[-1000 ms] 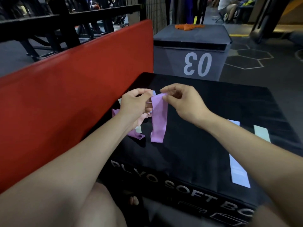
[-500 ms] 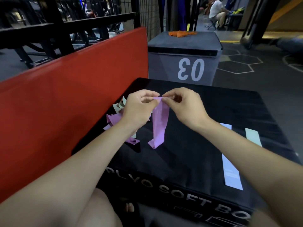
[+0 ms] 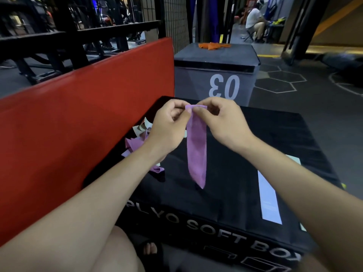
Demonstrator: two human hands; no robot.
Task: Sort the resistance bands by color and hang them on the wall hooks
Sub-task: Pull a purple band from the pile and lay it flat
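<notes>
A purple resistance band [image 3: 197, 152] hangs straight down over the black plyo soft box [image 3: 245, 138], its lower tip just above the box top. My left hand [image 3: 169, 124] and my right hand [image 3: 220, 120] both pinch its top edge between thumb and fingers. A tangled heap of purple and pale bands [image 3: 137, 142] lies on the box's left side, partly hidden by my left wrist. A light blue band [image 3: 269, 197] lies flat on the right of the box, with a pale green band [image 3: 294, 160] beside it, mostly hidden by my right forearm.
A red padded bench [image 3: 82, 122] runs along the left of the box. A grey box marked 03 [image 3: 216, 75] stands behind, with orange bands [image 3: 213, 45] on top. A seated person [image 3: 255, 20] is far back right. No wall hooks are in view.
Both hands have raised the purple band, so it hangs free and flatter. The camera has tilted up a little.
</notes>
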